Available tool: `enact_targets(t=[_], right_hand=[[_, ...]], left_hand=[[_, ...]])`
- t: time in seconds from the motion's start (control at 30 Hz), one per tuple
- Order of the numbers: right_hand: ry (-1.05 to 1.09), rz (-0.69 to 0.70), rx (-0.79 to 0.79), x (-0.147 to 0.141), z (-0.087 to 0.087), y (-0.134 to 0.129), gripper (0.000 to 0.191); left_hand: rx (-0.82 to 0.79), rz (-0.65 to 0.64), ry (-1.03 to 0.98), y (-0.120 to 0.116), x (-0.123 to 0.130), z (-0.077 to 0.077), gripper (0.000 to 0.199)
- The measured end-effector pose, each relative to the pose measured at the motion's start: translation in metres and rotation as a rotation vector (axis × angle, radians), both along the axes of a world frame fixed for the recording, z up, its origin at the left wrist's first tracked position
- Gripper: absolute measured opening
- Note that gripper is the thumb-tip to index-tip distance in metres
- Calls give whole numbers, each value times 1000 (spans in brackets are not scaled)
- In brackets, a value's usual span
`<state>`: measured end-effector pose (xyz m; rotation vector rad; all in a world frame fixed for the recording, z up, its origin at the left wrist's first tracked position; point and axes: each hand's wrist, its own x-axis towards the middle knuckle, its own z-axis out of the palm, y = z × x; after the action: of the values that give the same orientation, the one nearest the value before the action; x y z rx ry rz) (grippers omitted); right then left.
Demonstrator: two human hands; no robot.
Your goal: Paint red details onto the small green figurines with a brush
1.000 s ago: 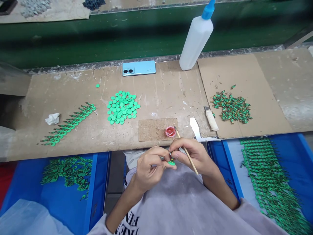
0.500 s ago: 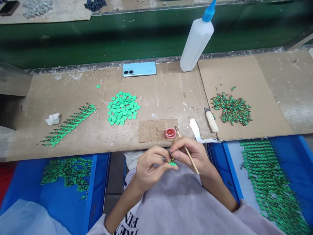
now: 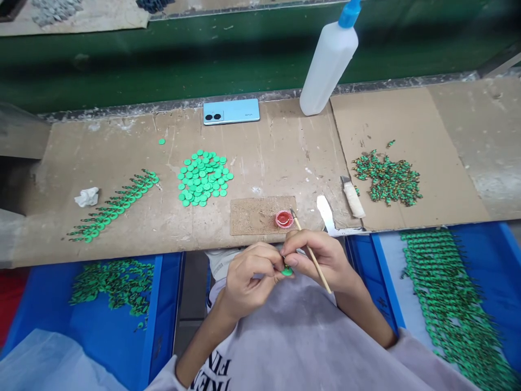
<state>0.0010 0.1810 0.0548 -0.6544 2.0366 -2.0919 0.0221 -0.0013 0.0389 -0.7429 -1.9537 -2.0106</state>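
Observation:
Between the fingertips of my left hand (image 3: 252, 274) is a small green disc (image 3: 287, 270), with a tiny dark piece on top that the fingers mostly cover. My right hand (image 3: 319, 255) pinches at that same piece from the other side. A thin wooden brush (image 3: 313, 258) also lies in my right hand, its dark tip pointing up and away from me. Just beyond my hands, a small cup of red liquid (image 3: 284, 219) rests on a brown board (image 3: 252, 217).
Loose green discs (image 3: 203, 179) lie mid-table, with a slanted row of assembled pieces (image 3: 116, 209) to their left. On the right are a heap of small green-and-gold parts (image 3: 388, 179) and a wrapped blade (image 3: 353, 200). A white bottle (image 3: 329, 68) and phone (image 3: 232, 112) stand behind; blue bins (image 3: 163, 309) flank me.
My left fingers have closed further over the disc and its small piece, which now show less. The disc has turned slightly. The brush stays in my right hand.

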Motion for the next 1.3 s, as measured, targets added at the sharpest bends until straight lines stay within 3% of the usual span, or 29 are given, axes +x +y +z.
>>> enact_targets(t=[0.27,0.5,0.7,1.13,1.3], right_hand=[[-17,-7,41,0,0,0,24],[-71,0,-11,1,3,-2,20],[-202,3,-52,-1,3,-5,30],[-197,-33,-85,-5,3,-9,24],[-199,-22,-129,-7,3,-10,22]], left_hand=[[5,38,-24,0,3,-1,33],[-20,38,-3,1,2,1,38],[26,35,-42,3,3,-3,39],[133,50,-123,13,2,-8,41],[94,52,-126,12,2,-7,36]])
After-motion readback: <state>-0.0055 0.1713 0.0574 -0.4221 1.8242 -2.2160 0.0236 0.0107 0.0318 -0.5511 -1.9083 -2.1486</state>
